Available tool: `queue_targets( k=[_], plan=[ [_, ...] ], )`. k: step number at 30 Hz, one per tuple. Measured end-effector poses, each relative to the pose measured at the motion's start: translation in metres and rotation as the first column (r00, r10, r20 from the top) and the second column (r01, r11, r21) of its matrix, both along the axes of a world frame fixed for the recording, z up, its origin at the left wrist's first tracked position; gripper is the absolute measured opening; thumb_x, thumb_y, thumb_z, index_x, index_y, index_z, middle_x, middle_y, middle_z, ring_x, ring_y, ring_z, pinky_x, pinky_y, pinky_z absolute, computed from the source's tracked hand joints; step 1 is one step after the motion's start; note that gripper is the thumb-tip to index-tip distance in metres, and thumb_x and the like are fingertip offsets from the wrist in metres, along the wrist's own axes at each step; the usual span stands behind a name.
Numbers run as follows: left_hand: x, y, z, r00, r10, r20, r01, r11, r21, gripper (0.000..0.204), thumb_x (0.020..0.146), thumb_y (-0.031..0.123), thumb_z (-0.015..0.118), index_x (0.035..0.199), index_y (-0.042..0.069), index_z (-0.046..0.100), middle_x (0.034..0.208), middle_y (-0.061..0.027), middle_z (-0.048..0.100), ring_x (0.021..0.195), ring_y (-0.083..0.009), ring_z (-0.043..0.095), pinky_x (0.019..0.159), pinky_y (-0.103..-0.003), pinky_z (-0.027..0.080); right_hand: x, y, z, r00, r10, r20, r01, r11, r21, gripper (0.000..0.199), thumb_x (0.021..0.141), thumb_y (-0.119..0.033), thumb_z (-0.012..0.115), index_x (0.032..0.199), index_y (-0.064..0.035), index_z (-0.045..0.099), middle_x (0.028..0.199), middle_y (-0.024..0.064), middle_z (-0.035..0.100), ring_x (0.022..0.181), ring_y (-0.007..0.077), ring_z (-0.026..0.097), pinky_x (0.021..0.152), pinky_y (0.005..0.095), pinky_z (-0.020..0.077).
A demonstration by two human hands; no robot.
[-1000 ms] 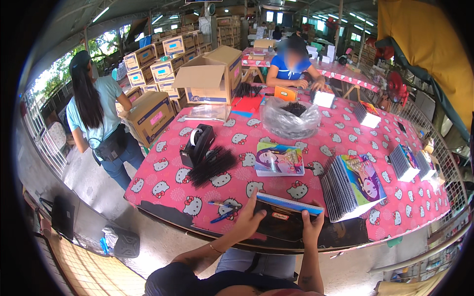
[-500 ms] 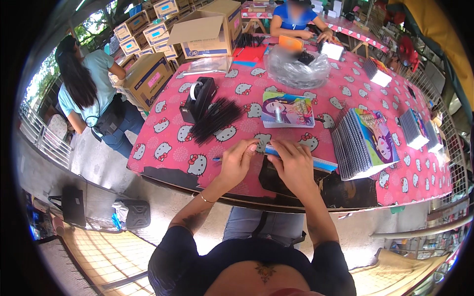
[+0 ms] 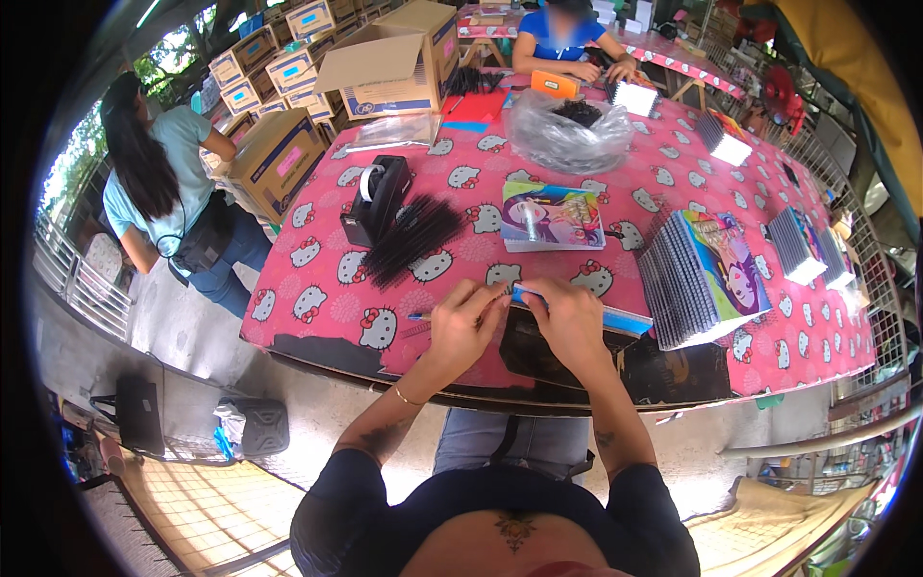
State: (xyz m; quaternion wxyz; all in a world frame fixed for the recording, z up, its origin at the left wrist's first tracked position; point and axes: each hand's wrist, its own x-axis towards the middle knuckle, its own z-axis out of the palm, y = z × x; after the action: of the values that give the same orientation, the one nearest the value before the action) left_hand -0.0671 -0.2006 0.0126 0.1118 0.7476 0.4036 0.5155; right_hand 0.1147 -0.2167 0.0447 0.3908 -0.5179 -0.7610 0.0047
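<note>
The person wears a dark navy short-sleeved top and blue jeans. A thin gold bracelet circles the left wrist. Small dark tattoos mark both forearms, and another sits at the centre of the upper chest. Both hands are bare.

Open-sided packing workshop, we note stacked cardboard cartons (image 3: 288, 67) far left, colourful notebooks (image 3: 707, 279) in rows on a pink-clothed table (image 3: 317, 298), tape dispenser (image 3: 377, 197), metal railings right.
</note>
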Motion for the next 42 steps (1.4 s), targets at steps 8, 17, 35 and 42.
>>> queue_targets(
  k=[8, 17, 35, 42],
  plan=[
    [-0.013, 0.018, 0.022, 0.971, -0.228, -0.069, 0.224, 0.973, -0.062, 0.016, 0.088, 0.013, 0.073, 0.098, 0.004, 0.065, 0.087, -0.0155, 0.062, 0.071, -0.0382, 0.064, 0.063, -0.047, 0.052, 0.004, -0.002, 0.0, 0.998, 0.019, -0.052, -0.026, 0.991, -0.131, 0.012, 0.086, -0.016, 0.073, 0.096, -0.0113, 0.068, 0.082, 0.0099, 0.069, 0.071, 0.0348, 0.067, 0.065, 0.0451, 0.0503],
    [-0.001, 0.009, 0.009, 0.976, -0.215, 0.014, 0.216, 0.971, -0.102, 0.025, 0.094, 0.012, 0.068, 0.116, 0.0, 0.07, 0.09, -0.0173, 0.067, 0.074, -0.0335, 0.067, 0.066, -0.039, 0.052, 0.002, 0.001, -0.002, 0.999, -0.006, -0.033, 0.004, 0.996, -0.084, 0.01, 0.088, -0.016, 0.072, 0.097, -0.0117, 0.068, 0.082, 0.0108, 0.07, 0.07, 0.035, 0.067, 0.065, 0.0452, 0.0494],
    [0.003, 0.02, 0.003, 0.995, -0.095, -0.002, 0.092, 0.972, -0.217, 0.016, 0.088, 0.01, 0.075, 0.1, 0.0, 0.071, 0.085, -0.0145, 0.067, 0.07, -0.0291, 0.067, 0.063, -0.036, 0.052, 0.002, -0.001, -0.003, 1.0, 0.01, 0.024, -0.01, 1.0, 0.001, 0.011, 0.089, -0.016, 0.07, 0.099, -0.012, 0.068, 0.084, 0.0104, 0.071, 0.07, 0.0336, 0.067, 0.065, 0.0442, 0.0484],
    [-0.004, 0.023, 0.024, 0.948, -0.288, -0.133, 0.268, 0.952, -0.147, 0.025, 0.096, 0.026, 0.066, 0.108, 0.004, 0.067, 0.09, -0.0161, 0.067, 0.075, -0.0352, 0.066, 0.064, -0.044, 0.051, 0.006, -0.002, 0.001, 0.994, 0.053, -0.092, -0.06, 0.996, -0.074, 0.015, 0.091, -0.014, 0.068, 0.105, -0.0115, 0.067, 0.084, 0.0105, 0.071, 0.073, 0.0363, 0.068, 0.066, 0.0467, 0.0503]
  ],
)
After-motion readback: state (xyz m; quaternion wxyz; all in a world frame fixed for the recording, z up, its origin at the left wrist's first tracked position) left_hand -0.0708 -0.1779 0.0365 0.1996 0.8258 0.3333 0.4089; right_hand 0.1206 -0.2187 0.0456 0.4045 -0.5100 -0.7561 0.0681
